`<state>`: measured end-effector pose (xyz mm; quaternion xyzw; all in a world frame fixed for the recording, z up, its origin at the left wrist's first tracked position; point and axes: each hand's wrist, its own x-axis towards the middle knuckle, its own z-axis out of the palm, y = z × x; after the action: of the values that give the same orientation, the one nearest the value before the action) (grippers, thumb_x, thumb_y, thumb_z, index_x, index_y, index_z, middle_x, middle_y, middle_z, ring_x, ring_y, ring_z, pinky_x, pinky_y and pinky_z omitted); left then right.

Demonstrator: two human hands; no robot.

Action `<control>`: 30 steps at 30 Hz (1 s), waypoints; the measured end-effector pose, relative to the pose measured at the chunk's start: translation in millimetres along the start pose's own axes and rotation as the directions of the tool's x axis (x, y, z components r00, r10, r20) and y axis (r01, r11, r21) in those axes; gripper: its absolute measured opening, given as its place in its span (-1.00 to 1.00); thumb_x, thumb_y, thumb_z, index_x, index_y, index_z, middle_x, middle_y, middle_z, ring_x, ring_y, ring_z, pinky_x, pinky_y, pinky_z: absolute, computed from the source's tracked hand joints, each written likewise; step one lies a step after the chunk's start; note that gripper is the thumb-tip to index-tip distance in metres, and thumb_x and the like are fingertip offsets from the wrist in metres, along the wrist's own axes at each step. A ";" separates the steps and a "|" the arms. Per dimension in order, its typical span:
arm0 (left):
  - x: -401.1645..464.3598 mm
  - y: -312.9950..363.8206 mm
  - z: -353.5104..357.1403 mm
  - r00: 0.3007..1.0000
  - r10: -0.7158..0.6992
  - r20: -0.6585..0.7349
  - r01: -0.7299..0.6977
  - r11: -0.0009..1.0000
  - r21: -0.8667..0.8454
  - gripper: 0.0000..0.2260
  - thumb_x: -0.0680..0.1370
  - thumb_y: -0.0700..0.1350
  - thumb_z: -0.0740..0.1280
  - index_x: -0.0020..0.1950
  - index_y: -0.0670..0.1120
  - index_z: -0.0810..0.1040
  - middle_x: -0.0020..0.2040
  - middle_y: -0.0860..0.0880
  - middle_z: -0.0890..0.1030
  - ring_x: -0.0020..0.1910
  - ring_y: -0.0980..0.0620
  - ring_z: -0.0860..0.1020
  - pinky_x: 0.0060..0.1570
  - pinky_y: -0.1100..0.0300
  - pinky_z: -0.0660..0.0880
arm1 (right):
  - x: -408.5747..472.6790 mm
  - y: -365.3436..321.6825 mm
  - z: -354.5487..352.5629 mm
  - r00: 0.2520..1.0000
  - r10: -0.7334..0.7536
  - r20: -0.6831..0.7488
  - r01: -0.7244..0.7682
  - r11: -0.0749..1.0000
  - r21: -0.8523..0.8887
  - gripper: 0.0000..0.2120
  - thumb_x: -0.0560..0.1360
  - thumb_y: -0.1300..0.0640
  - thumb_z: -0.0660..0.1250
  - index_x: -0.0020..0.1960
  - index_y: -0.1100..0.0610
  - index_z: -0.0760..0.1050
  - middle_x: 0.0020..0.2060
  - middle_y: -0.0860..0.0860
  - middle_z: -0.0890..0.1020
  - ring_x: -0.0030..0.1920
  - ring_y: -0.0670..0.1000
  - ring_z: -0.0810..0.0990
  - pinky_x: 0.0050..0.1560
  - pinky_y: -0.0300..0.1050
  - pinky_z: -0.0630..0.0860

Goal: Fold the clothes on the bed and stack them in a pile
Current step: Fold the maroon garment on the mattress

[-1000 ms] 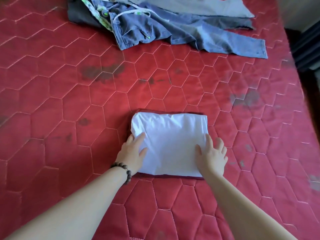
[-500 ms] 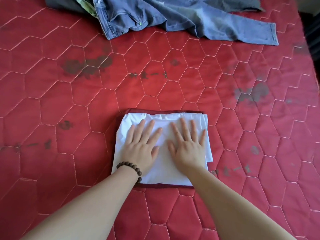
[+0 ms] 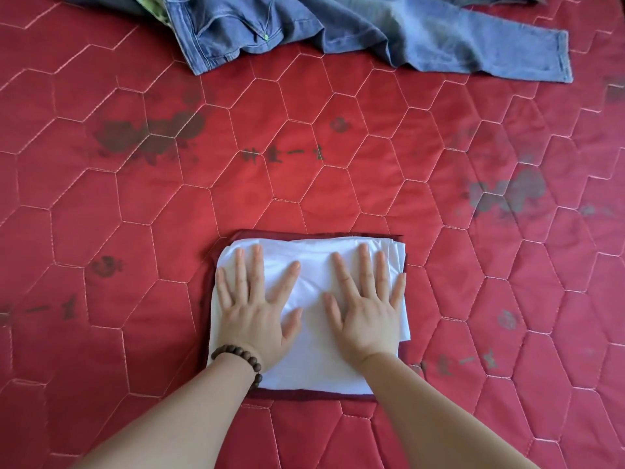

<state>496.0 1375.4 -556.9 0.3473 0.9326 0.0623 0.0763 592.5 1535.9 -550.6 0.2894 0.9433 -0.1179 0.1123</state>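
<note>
Both hands have spread apart, left hand [image 3: 256, 308] and right hand [image 3: 367, 308] flat-fingered (no grip) on the folded white garment [image 3: 313, 360], long axis pointing away.

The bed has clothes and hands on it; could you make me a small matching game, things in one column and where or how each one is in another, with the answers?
Things:
1. white folded garment
2. dark red folded garment
3. blue jeans
4. bead bracelet

Places or states:
A. lying unfolded at the far edge of the bed
B. around the left wrist
C. on top of the pile, pressed flat by the left hand and the right hand
D. at the bottom of the pile, only its edges showing

Pairs: 1-C, 2-D, 3-A, 4-B
</note>
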 end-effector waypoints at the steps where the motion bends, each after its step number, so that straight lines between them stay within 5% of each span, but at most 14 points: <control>1: 0.2 0.2 0.0 1.000 0.002 0.000 -0.002 1.000 -0.002 -0.36 0.47 0.22 0.10 0.55 0.16 0.08 0.57 -0.25 -0.02 0.54 -0.32 -0.09 0.40 -0.39 0.03 | 0.1 0.1 -0.1 1.000 -0.001 -0.004 0.001 1.000 0.005 -0.42 0.55 -0.28 -0.13 0.53 -0.26 -0.19 0.55 -0.05 -0.26 0.54 0.06 -0.32 0.47 0.25 -0.31; 10: -1.3 -2.0 -17.4 0.996 0.027 0.083 -0.021 0.997 -0.071 -0.40 0.49 0.21 0.08 0.54 0.15 0.13 0.57 -0.23 -0.03 0.55 -0.25 -0.12 0.42 -0.37 -0.01 | 0.7 1.5 -8.6 0.999 -0.013 0.047 0.011 0.999 0.036 -0.44 0.56 -0.28 -0.15 0.46 -0.32 -0.35 0.52 -0.10 -0.31 0.52 0.00 -0.37 0.47 0.22 -0.33; 12: -3.7 -9.7 -23.3 0.996 -0.065 0.060 0.073 0.987 -0.141 -0.46 0.53 0.16 0.13 0.52 0.17 0.16 0.57 -0.24 -0.02 0.55 -0.21 -0.10 0.43 -0.36 -0.06 | -2.1 2.8 -13.3 0.999 0.034 -0.002 -0.034 0.994 0.104 -0.41 0.58 -0.25 -0.04 0.47 -0.31 -0.32 0.52 -0.08 -0.33 0.53 0.00 -0.35 0.49 0.19 -0.31; 15: -6.2 -21.8 -27.8 0.954 -0.297 0.046 0.298 0.912 -0.282 -0.45 0.55 0.10 0.28 0.51 0.22 0.17 0.52 -0.34 0.10 0.52 -0.28 0.06 0.46 -0.23 0.06 | -13.8 9.1 -19.4 0.948 0.312 -0.056 -0.295 0.932 0.209 -0.30 0.52 -0.31 0.10 0.49 -0.31 -0.27 0.56 -0.04 -0.24 0.55 0.03 -0.19 0.51 0.13 -0.14; 18: -9.5 -19.3 -34.5 0.969 -0.246 -0.007 0.224 0.891 -0.395 -0.43 0.49 0.00 0.41 0.47 0.16 0.33 0.24 -0.26 0.37 0.14 -0.25 0.40 0.22 -0.10 0.41 | -25.1 7.6 -23.4 0.892 0.452 -0.020 -0.430 0.861 0.272 -0.27 0.48 -0.31 0.20 0.52 -0.30 -0.11 0.53 0.00 0.14 0.47 0.10 0.13 0.41 0.09 0.15; 20: -8.3 -18.5 -39.8 0.956 -0.289 0.049 0.276 0.826 -0.491 -0.43 0.49 0.00 0.40 0.46 0.24 0.31 0.06 -0.10 0.36 -0.15 -0.11 0.45 -0.01 0.03 0.51 | -27.1 3.4 -24.8 0.880 0.473 -0.034 -0.441 0.842 0.310 -0.30 0.48 -0.27 0.23 0.50 -0.32 -0.04 0.37 0.01 0.33 0.30 0.14 0.29 0.26 0.08 0.31; 24: -13.2 -29.5 -41.0 0.939 -0.284 0.191 0.342 0.821 -0.458 -0.42 0.52 0.08 0.35 0.48 0.32 0.18 -0.06 -0.01 0.31 -0.32 -0.01 0.40 -0.23 0.20 0.37 | -34.7 -8.3 -28.3 0.838 0.528 0.135 -0.529 0.729 0.434 -0.36 0.51 -0.22 0.22 0.46 -0.42 -0.06 0.02 0.01 0.34 -0.04 0.12 0.49 -0.07 -0.01 0.46; 30: -37.5 -98.5 -52.7 0.935 -0.299 0.192 0.348 0.880 -0.323 -0.39 0.52 0.12 0.33 0.50 0.30 0.13 -0.10 -0.01 0.27 -0.45 0.04 0.30 -0.41 0.20 0.24 | -48.2 -72.6 -15.7 0.899 0.401 0.176 -0.438 0.817 0.376 -0.44 0.55 -0.21 0.16 0.45 -0.43 -0.03 -0.04 0.01 0.35 -0.27 -0.03 0.47 -0.26 -0.10 0.39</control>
<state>451.4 1273.5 -518.1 0.1704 0.9438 0.1904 0.2098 587.6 1457.0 -510.8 0.5012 0.8049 -0.2963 0.1146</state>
